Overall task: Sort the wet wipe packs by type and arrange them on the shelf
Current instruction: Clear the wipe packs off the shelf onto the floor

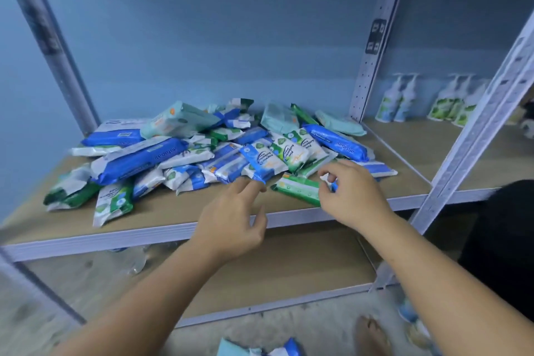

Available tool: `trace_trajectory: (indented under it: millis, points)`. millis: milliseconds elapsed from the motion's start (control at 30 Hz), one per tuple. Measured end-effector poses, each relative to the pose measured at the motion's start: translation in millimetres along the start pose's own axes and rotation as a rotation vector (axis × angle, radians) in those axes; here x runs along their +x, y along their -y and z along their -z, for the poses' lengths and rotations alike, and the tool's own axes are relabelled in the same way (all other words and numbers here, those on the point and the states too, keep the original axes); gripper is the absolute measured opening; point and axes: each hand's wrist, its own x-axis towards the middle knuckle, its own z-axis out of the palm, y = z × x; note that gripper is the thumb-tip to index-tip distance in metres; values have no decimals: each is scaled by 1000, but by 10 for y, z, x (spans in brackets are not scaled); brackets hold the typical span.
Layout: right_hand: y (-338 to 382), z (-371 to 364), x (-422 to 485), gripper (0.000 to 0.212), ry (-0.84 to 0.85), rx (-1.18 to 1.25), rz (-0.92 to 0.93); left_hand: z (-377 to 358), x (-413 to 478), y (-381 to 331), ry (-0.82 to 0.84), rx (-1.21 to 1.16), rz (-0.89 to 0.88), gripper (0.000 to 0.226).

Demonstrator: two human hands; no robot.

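Wooden shelf (173,214) holds a jumbled pile of wipe packs (202,150). At its front, right hand (351,196) pinches a green pack (297,189), seemingly for sorting; left hand (234,220) hovers, loose-fingered.

Bare shelf board (161,212) fronts the pack pile (202,150); uprights (372,46) flank it.

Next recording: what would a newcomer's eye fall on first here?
A jumbled heap of wet wipe packs, blue, green and pale teal, lies on the shelf board. In front, the left hand reaches toward a small blue pack, while the right hand pinches a green pack near the front edge.
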Motion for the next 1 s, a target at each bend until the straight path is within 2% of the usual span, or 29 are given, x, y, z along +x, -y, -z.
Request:
trace_trajectory:
  millis: [67,133,233,400,500,633,733,867,933,1000]
  points:
    - [-23,-68,67,25,25,44,-41,-10,75,122,-47,49,29,42]
    - [-12,-188,116,40,78,26,-88,-44,163,225,-99,68,97,50]
    - [88,-310,268,54,261,-275,-158,-79,416,319,-91,140,197,61]
    - [188,-378,447,48,424,-376,-180,-154,670,481,78,375,327,66]
    - [249,-352,483,34,475,-373,-219,-164,751,541,105,468,341,66]
    - [330,-294,492,27,538,-315,-244,-153,830,556,93,358,413,62]
    - [413,-230,470,29,575,-276,-242,-109,812,525,170,201,520,47]
    - [469,-94,496,37,498,-143,-238,49,767,473,242,118,568,42]
    - [439,-74,546,40,354,-30,-243,127,724,468,228,72,584,45]
    - [378,-145,641,55,180,21,-239,207,691,480,187,-13,610,46]
